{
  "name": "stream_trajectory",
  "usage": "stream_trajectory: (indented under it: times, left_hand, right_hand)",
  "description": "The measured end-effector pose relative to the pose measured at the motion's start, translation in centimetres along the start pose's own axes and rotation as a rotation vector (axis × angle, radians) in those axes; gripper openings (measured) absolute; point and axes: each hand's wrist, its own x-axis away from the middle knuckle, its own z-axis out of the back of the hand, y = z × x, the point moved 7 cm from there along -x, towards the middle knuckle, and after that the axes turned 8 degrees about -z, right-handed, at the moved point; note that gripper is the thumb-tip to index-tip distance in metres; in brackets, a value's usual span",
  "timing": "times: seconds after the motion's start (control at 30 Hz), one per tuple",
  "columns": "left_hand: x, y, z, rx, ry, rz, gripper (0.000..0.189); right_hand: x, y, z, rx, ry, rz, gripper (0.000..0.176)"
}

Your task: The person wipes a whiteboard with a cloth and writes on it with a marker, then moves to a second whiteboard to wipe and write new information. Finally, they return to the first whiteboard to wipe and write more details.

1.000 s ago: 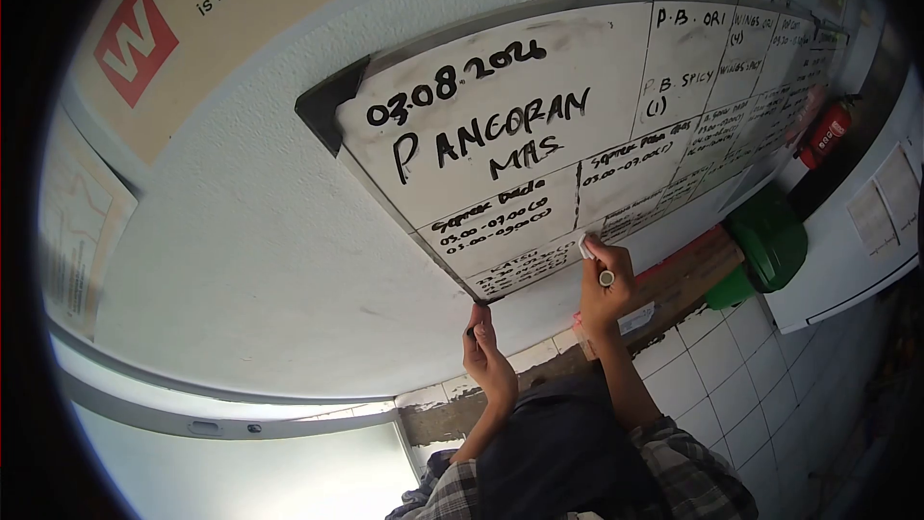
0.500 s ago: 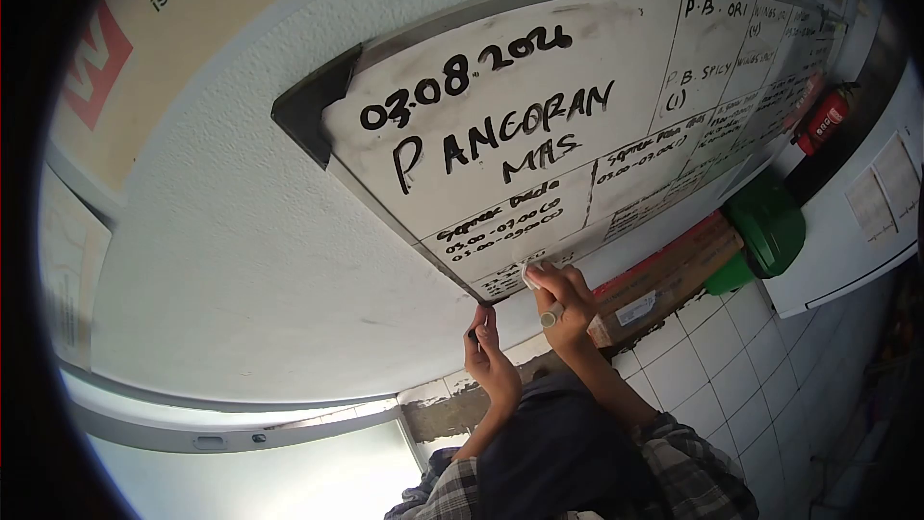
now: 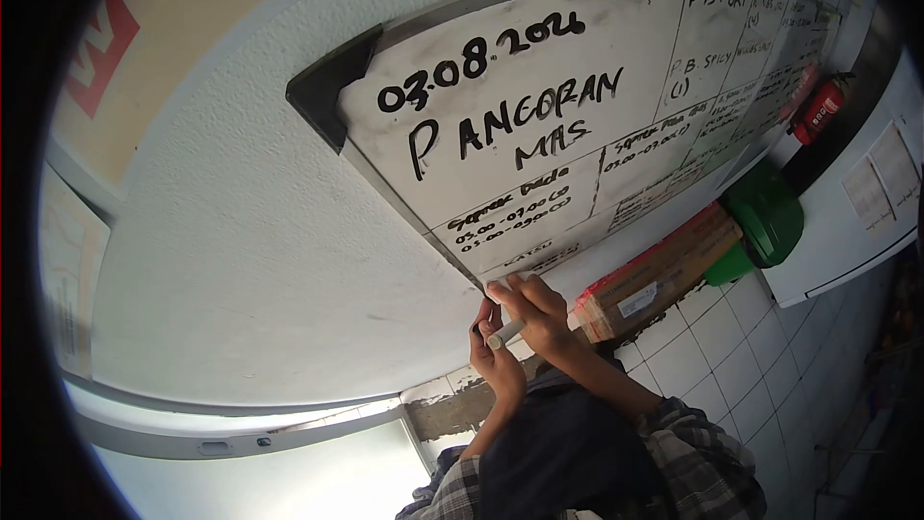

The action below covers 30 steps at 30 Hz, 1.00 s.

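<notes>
A whiteboard (image 3: pixel 539 58) covered in black handwriting hangs tilted across the view. At its lower left corner my right hand (image 3: pixel 539 316) presses its fingertips to the surface. A pale, thick marker (image 3: pixel 506 333) sticks out from under that hand's fingers. Something white, like a folded wipe, was under its fingertips earlier and is now mostly hidden. Just below the corner is my left hand (image 3: pixel 499 368), fingers closed around a small dark object (image 3: pixel 475 329) whose kind I cannot make out. The marker's end overlaps my left hand in view.
A long cardboard box (image 3: pixel 664 274) lies beneath the board. Beside it stands a green bin (image 3: pixel 765 217), and a red fire extinguisher (image 3: pixel 820 111) is farther right. White papers (image 3: pixel 885 178) are fixed to a white surface. White tiles (image 3: pixel 712 347) line the area below.
My right hand has slid left along the board to its lower corner, close to my left hand. The word "KATSU" is now uncovered. Small writing near the corner no longer shows. My left hand stays low.
</notes>
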Motion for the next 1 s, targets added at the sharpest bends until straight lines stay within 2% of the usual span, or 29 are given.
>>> stream_trajectory:
  times: [0.33, 0.43, 0.53, 0.63, 0.73, 0.87, 0.93, 1.0]
  left_hand:
    - [0.3, 0.6, -0.7, -0.012, -0.003, -0.024, 0.049]
    - [0.2, 1.2, -1.1, 0.032, 0.041, -0.035, 0.042]
    - [0.2, 1.2, -1.1, 0.008, 0.042, -0.015, 0.043]
    - [0.1, 1.3, -1.2, 0.034, 0.032, -0.023, 0.043]
    - [0.2, 1.3, -1.1, 0.011, 0.032, -0.01, 0.043]
    - [0.1, 1.7, -1.2, 0.005, 0.028, 0.003, 0.043]
    - [0.1, 1.8, -1.2, 0.003, 0.021, 0.006, 0.043]
    - [0.0, 1.8, -1.3, -0.012, 0.005, 0.004, 0.044]
  right_hand:
    - [2.8, 2.4, -0.5, 0.021, -0.075, -0.018, 0.039]
    - [2.9, 3.2, -0.1, 0.009, -0.068, -0.013, 0.037]
    - [2.5, 4.1, 1.3, -0.048, 0.043, 0.002, 0.037]
    - [2.3, 6.3, 3.7, 0.023, 0.187, -0.116, 0.038]
    - [2.2, 9.0, 6.3, 0.022, 0.363, -0.252, 0.03]
    - [2.0, 9.5, 7.1, 0.033, 0.41, -0.354, 0.026]
    - [2.3, 9.9, 7.0, -0.064, 0.488, -0.487, 0.025]
    - [1.9, 9.0, 6.6, -0.076, 0.473, -0.466, 0.026]
